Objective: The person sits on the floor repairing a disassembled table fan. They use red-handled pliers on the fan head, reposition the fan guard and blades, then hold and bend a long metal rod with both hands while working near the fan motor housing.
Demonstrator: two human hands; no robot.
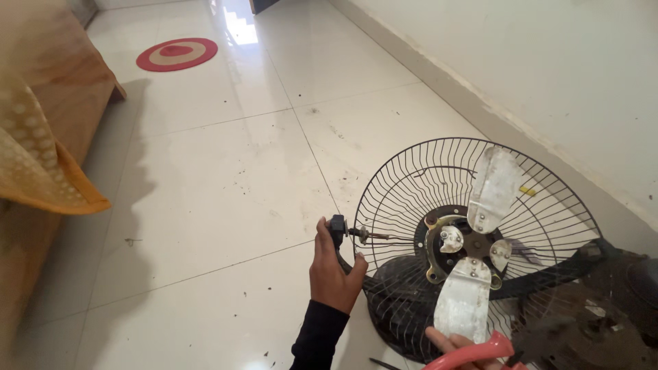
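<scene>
The round black wire fan guard (411, 192) stands tilted on the pale tiled floor (205, 185), propped against other dark fan parts, so it could tip or roll if pushed. Its dusty grey metal blades (492, 188) sit exposed, and their edges might nick a finger. The left hand (332, 270) is closed around a small black knob with a thin shaft (339, 229) at the rim; it could slip. The right hand (456, 342), mostly cropped, grips a red handle (473, 353).
</scene>
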